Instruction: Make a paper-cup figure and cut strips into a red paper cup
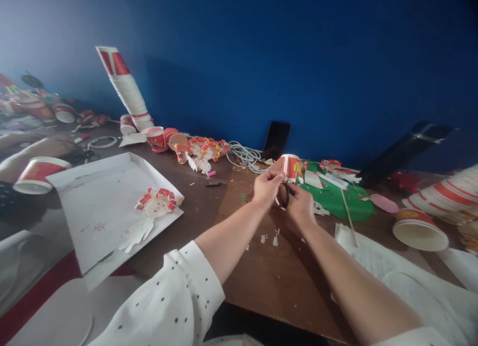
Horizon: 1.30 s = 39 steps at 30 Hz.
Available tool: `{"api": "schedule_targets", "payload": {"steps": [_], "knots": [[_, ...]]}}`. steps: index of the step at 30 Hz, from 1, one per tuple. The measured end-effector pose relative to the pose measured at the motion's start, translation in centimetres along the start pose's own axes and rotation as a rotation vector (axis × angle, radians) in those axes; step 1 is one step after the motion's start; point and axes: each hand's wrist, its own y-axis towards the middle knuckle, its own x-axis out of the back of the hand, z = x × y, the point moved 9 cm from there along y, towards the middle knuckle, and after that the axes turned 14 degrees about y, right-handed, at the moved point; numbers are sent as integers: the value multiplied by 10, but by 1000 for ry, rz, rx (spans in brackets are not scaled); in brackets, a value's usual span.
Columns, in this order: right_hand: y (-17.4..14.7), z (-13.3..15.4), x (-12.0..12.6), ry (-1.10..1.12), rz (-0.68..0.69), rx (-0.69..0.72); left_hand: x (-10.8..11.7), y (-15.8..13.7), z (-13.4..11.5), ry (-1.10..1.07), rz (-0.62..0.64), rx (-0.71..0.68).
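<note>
My left hand (267, 186) is closed on a red and white paper cup (292, 166), which is tipped bottom up above the table. Just below the cup, the fingers of my right hand (300, 204) are wrapped round dark-handled scissors (287, 195). The blades are mostly hidden by my hands, close to the cup's lower edge. Small white paper scraps (275, 239) lie on the brown table (257, 276) beneath. Behind my right hand is a green sheet (339, 201) with paper bits on it.
A white box lid (93, 201) holds a cut-paper figure (155, 206) on the left. Tall cup stacks stand at the back (129, 94) and right (448, 191). A phone (277, 139) leans on the blue wall beside coiled cable (244, 157). Another person's hand (56, 147) is far left.
</note>
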Motion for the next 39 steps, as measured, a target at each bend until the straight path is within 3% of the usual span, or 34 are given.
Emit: {"api": "schedule_targets", "payload": {"steps": [14, 19, 25, 39], "knots": [[-2, 4, -6, -22, 67, 17, 4, 7, 5, -40, -6, 0], [-7, -1, -13, -42, 117, -6, 13, 12, 5, 15, -73, -14], [-8, -10, -12, 54, 83, -35, 25, 20, 4, 70, -138, -31], [-10, -17, -9, -27, 94, -47, 27, 35, 18, -169, -81, 49]]}}
